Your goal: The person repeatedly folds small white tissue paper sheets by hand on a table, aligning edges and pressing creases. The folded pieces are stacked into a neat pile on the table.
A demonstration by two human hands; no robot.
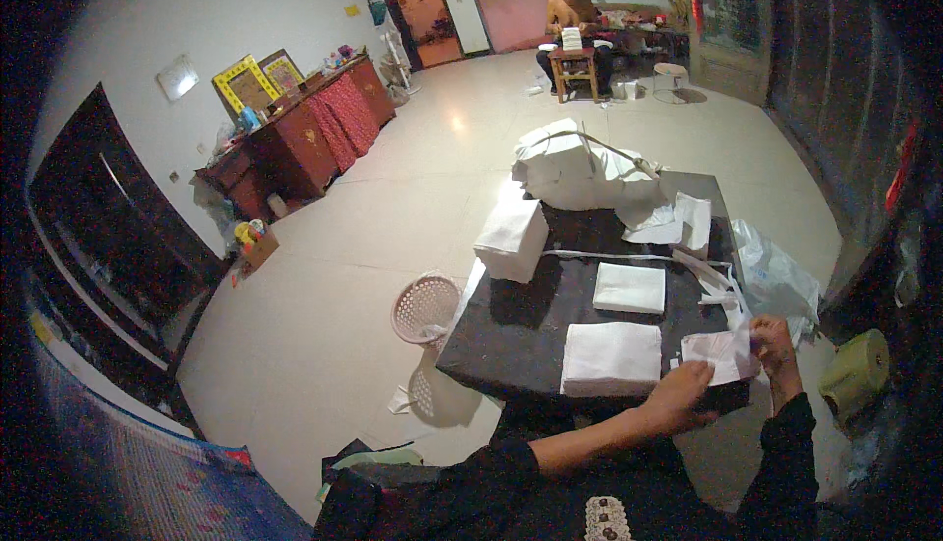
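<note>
Over the near right corner of the dark table is a small white sheet (726, 353), perhaps paper or thin cloth. My left hand (681, 394) holds it by its near left corner. At its right edge, my right hand (775, 342) grips it with bent fingers. To the left of this sheet lies a neat stack of white folded sheets (611, 353). A smaller white stack (630, 287) is just beyond. White strips (726, 287) run along the table's right side towards my right hand.
On the dark table (508, 353) stand a tall white stack (512, 239) and a large white bundle with a strap (563, 165). A perforated basket (426, 309) is at left, a plastic bag (777, 276) at right. Another person (571, 11) sits behind a wooden stool (575, 62).
</note>
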